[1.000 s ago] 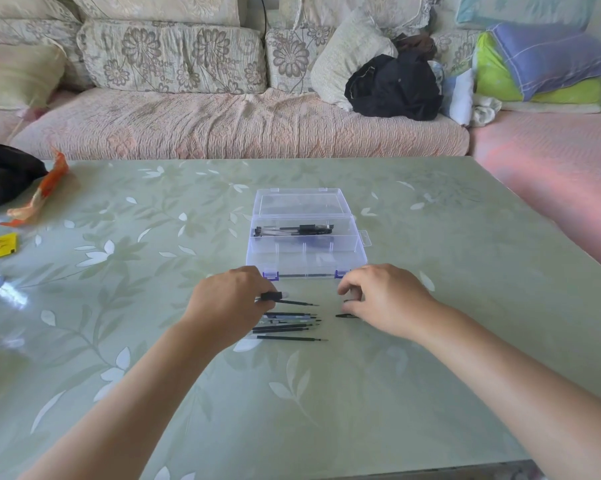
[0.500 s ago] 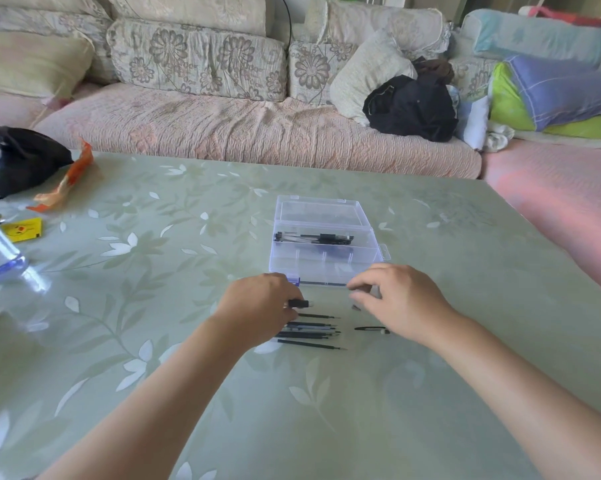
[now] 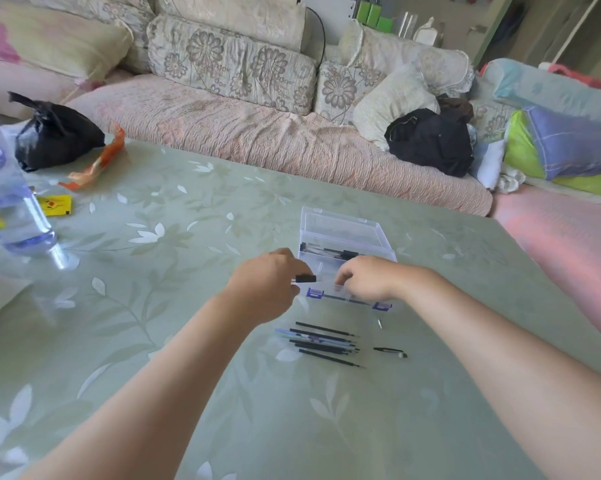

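A clear plastic box (image 3: pixel 344 230) lies open on the green table (image 3: pixel 188 341), with a few dark pens (image 3: pixel 330 252) inside it. Its blue latches (image 3: pixel 314 292) face me. My left hand (image 3: pixel 264 289) pinches a pen (image 3: pixel 305 278) by its black end, just over the box's front edge. My right hand (image 3: pixel 365 278) has its fingers curled at the other end of that pen. Several black and blue refills (image 3: pixel 323 342) lie in a pile in front of the box. A short black piece (image 3: pixel 389 350) lies to their right.
A water bottle (image 3: pixel 12 202) stands at the table's left. Behind it are a black bag (image 3: pixel 53 133), an orange wrapper (image 3: pixel 98 161) and a yellow packet (image 3: pixel 55 204). A sofa (image 3: pixel 257 133) with black clothing (image 3: pixel 430 140) runs along the far side.
Both hands rose from the refill pile to the box's front edge, the left hand still carrying the black-ended pen. The pile now lies uncovered. My view swung up and left.
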Available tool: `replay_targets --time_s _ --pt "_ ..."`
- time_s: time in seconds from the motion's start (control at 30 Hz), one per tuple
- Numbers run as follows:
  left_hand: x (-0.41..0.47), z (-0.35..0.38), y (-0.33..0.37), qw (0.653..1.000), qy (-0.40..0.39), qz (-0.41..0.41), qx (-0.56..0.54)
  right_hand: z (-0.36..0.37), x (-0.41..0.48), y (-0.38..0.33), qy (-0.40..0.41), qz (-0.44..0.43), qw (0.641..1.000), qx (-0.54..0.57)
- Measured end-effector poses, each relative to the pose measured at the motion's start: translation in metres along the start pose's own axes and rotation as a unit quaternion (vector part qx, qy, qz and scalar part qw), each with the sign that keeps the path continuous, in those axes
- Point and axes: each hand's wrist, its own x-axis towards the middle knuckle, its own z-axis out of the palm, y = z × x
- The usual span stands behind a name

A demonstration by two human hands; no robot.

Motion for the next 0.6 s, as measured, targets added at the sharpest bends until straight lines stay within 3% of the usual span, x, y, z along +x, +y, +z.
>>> replay_targets --time_s 0.2,0.43,0.6 --pt "0.000 0.009 0.000 0.999 -0.051 0.002 0.005 0.001 0.011 0.000 -0.055 0.006 0.995 -0.085" --pt "0.001 0.009 0.000 0.999 -0.048 0.005 -0.002 0.001 0.008 0.010 -0.039 -0.009 0.999 0.034" --pt "0.001 0.008 0.001 0.999 -0.045 0.001 -0.016 0.003 0.004 0.022 0.020 -0.037 0.996 0.073"
